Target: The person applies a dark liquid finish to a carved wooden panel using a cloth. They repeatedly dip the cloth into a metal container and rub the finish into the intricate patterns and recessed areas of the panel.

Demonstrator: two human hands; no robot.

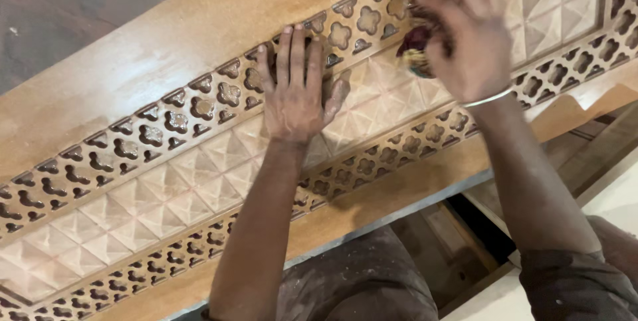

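1. we see our left hand (297, 92) lying flat, palm down, on the carved wood panel (179, 175). fingers straight & close together, thumb spread off to the side, tips reaching the upper fretwork strip.
2. our right hand (468, 45) is up & to the right, blurred. fingers curled around a dark red/yellowish wad (415, 48), prob. a cloth or abrasive pad, can't tell which. the wad touches the panel at the edge between the pyramid field & the upper cutout strip.
3. thin metal bangle (488, 99) sits on the right wrist.
4. panel runs diagonally across the view, lower left to upper right: middle band of raised pyramid squares, w/ a strip of clover-shaped cutouts along each side.
5. panel rests on a broad flat board (166, 48), lighter dusty patches on it.
6. below the board edge: our dusty brown trousers (359, 281) & some timber pieces (458, 241), near the bottom right.
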